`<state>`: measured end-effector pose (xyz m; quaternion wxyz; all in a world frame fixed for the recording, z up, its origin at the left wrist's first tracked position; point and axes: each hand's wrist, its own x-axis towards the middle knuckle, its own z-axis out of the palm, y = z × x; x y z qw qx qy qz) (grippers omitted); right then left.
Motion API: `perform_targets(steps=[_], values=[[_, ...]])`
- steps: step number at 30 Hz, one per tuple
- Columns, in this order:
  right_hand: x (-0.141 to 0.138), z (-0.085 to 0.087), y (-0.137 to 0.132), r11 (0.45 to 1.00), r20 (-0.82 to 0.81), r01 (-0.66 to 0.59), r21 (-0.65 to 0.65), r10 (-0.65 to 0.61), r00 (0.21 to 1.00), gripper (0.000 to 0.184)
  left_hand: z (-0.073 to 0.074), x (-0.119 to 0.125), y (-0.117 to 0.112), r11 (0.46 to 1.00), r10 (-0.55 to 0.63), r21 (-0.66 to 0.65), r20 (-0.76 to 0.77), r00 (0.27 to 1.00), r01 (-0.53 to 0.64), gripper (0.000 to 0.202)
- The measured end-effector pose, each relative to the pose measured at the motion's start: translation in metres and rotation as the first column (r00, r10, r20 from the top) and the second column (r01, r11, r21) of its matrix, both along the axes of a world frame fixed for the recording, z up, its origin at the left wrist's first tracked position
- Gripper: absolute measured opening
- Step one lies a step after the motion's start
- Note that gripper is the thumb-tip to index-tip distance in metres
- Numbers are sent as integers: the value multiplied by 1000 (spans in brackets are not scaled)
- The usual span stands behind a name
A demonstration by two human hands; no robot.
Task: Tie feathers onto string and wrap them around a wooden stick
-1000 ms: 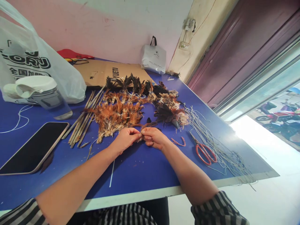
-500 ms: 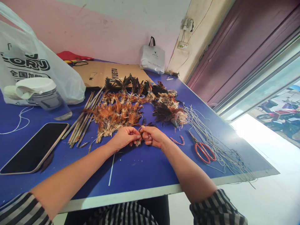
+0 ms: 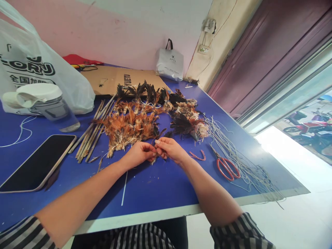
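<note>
Both hands meet over the blue table (image 3: 160, 186), pinching a small bunch of dark feathers (image 3: 161, 133) between them. My left hand (image 3: 138, 154) is closed with its fingertips on the bunch's lower end. My right hand (image 3: 168, 149) is closed against it from the right. Just behind the hands lies a heap of orange-brown feathers (image 3: 129, 126), and a darker feather heap (image 3: 185, 122) lies to the right.
A row of thin sticks (image 3: 92, 133) lies left of the feathers. Red-handled scissors (image 3: 224, 166) and a tangle of pale strings (image 3: 238, 159) lie at the right. A phone (image 3: 37, 162), a lidded jar (image 3: 48, 105), a plastic bag (image 3: 33, 65), cardboard (image 3: 116, 79) and a small white bag (image 3: 169, 62) stand around.
The hands have stayed together in nearly the same spot, shifting slightly; the dark feather tips now stick up more behind the fingers.
</note>
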<state>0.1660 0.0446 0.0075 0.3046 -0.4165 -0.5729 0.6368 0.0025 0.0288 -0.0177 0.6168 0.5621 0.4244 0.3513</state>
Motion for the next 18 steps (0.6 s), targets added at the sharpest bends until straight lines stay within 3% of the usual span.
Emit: perform_targets(steps=[6,9,12,15,18], values=[[-6,3,-6,988,64,-14,152,4,998,35,-3,-1,0,994,-79,72,-22,997,80,17],[-4,6,-5,992,-63,-22,126,30,998,33,0,-1,0,997,-48,63,-49,998,51,20],[3,11,-2,993,-152,36,111,-19,988,29,3,-2,0,1000,10,27,-58,998,-8,23],[13,16,1,962,61,99,255,-119,991,17,6,-5,1,998,49,-32,-25,998,-50,24],[17,18,0,903,303,-6,429,-137,943,8,5,-9,2,999,41,-32,-14,999,-42,24]])
